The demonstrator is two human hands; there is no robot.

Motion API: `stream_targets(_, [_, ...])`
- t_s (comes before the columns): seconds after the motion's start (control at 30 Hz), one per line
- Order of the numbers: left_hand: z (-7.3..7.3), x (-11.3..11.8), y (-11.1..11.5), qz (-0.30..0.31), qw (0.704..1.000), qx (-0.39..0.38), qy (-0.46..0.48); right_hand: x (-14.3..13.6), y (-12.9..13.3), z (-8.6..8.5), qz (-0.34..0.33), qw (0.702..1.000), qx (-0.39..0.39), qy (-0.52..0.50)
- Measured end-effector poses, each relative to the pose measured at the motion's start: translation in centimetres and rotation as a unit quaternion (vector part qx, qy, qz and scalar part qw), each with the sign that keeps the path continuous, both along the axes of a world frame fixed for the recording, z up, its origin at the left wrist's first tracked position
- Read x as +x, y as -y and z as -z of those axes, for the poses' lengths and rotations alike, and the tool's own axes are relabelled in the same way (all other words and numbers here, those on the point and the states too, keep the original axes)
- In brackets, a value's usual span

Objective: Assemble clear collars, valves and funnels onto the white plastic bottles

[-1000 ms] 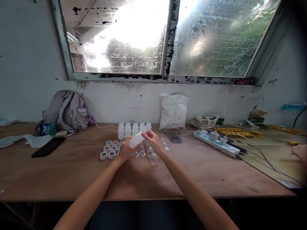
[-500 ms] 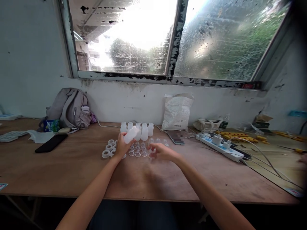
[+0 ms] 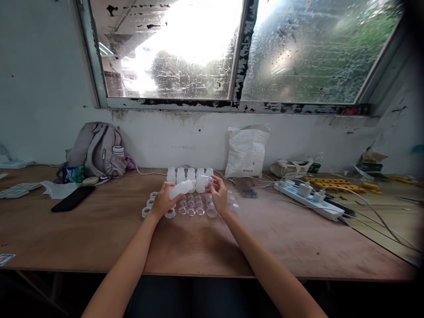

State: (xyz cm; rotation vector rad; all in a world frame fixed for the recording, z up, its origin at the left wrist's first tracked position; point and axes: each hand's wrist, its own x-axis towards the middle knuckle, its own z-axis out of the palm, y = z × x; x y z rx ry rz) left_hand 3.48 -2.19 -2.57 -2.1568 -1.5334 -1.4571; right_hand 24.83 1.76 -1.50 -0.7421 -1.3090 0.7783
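A frosted white bottle [image 3: 179, 190] lies tilted in my left hand [image 3: 163, 199], its neck pointing right. My right hand [image 3: 217, 194] pinches a small clear plastic piece [image 3: 206, 178] beside that neck, with a gap between the two. Behind my hands several similar bottles [image 3: 171, 175] stand in a row. White rings [image 3: 170, 213] are on the table near my left wrist, partly hidden by it. Several clear rings [image 3: 191, 212] sit in rows between my hands. Clear cups [image 3: 211, 213] stand below my right hand.
A phone [image 3: 73, 198] and a grey backpack [image 3: 99, 150] are at the left of the table [image 3: 198, 251]. Behind on the right stands a white plastic bag [image 3: 247, 152]. A power strip [image 3: 311, 202] with cables and yellow parts [image 3: 334, 183] lie further right.
My right hand has moved up and towards the bottle in my left hand, and the clear piece now shows in its fingers. The bottle has tipped closer to level.
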Motion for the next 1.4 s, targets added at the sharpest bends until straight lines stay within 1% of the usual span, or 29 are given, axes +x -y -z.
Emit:
stream_targets(0.2, [0.2, 0.0, 0.0, 0.007, 0.999, 0.001, -0.046, 1.0, -0.6, -0.1, -0.073, 0.996, -0.031, -0.037])
stream_targets(0.5, [0.5, 0.1, -0.1, 0.002, 0.998, 0.002, -0.064, 0.7, 0.0, -0.1, -0.150, 0.988, -0.038, -0.025])
stream_targets(0.9, [0.4, 0.2, -0.1, -0.009, 0.998, -0.005, -0.059, 0.4, 0.6, -0.3, -0.166, 0.986, -0.031, -0.006])
stream_targets(1.13, [0.3, 0.2, 0.1, -0.001, 0.998, -0.007, -0.067, 0.3, 0.9, -0.5, -0.187, 0.981, -0.042, 0.000])
stream_targets(1.4, [0.4, 0.3, 0.1, 0.018, 0.997, -0.001, -0.072, 0.4, 1.5, -1.1, -0.207, 0.976, -0.066, -0.024])
